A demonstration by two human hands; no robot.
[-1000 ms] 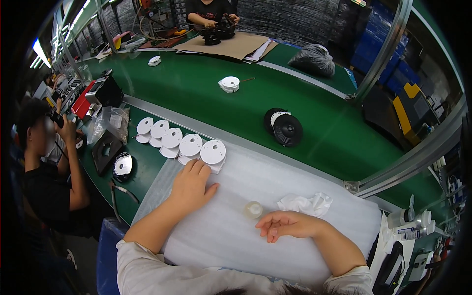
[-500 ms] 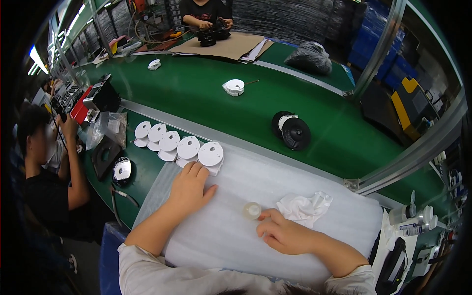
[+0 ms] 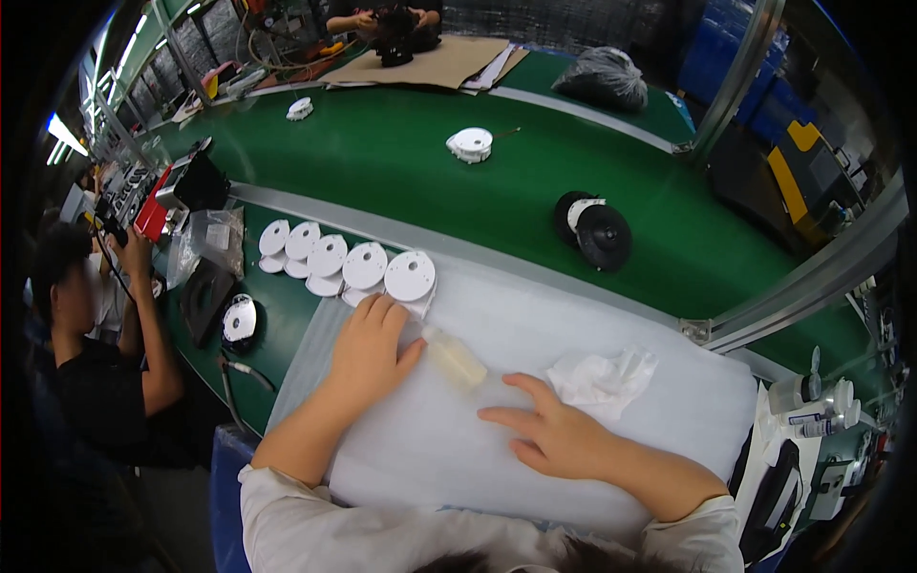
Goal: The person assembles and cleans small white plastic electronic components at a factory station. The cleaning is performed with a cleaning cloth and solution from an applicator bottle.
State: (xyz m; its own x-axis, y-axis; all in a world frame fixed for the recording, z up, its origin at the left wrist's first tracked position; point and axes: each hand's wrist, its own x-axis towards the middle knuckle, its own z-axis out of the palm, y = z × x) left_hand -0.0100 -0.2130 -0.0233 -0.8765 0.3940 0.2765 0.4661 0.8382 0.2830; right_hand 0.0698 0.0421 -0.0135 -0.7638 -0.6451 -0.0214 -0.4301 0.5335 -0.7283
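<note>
My left hand (image 3: 371,349) lies flat on the white foam sheet (image 3: 382,468), its fingertips at the nearest of several round white plastic housings (image 3: 410,276) set in an overlapping row. Beside its thumb a small yellowish translucent bottle (image 3: 457,361) lies tilted and blurred by motion, apart from the right hand. My right hand (image 3: 559,435) hovers over the sheet to the right of the bottle, fingers spread and holding nothing. Behind that hand sits a crumpled white cloth or tissue (image 3: 607,377).
Across the metal rail, a green belt (image 3: 373,153) carries a white housing (image 3: 470,144) and a black disc part (image 3: 604,236). Small bottles (image 3: 821,406) stand at the right. A co-worker (image 3: 105,353) sits at the left, another person (image 3: 382,19) works opposite.
The small bottle, upright by my right fingers before, has tipped over and moved toward my left hand. My right fingers have spread apart. The whole view has shifted slightly.
</note>
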